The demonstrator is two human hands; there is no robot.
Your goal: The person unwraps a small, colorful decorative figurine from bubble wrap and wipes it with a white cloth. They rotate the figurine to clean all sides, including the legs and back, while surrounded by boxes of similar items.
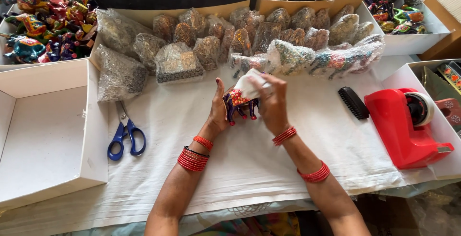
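- Right now I see my left hand (218,113) cupped around the back of a small painted elephant figurine (238,104), fingers curled to hold it, thumb up — the grip seems meant to keep the toy steady on its legs above the white cloth (249,159).
- My right hand (272,104) pinches a white piece of paper or cloth (250,84) against the top of the figurine, fingers closed on it; I judge it is pressed there so it lies over the painted back.
- The figurine sits mid-table, between both hands, just in front of a row of clear bags (206,48) holding wrapped pieces.
- Blue-handled scissors (126,132) lie to the left, near an open white box (48,135) — both within easy reach of the left hand.
- A red tape dispenser (406,125) and a small black brush (353,102) rest to the right, close to the right hand.
- More painted figurines (45,22) fill a tray at far left, well apart from the hands.
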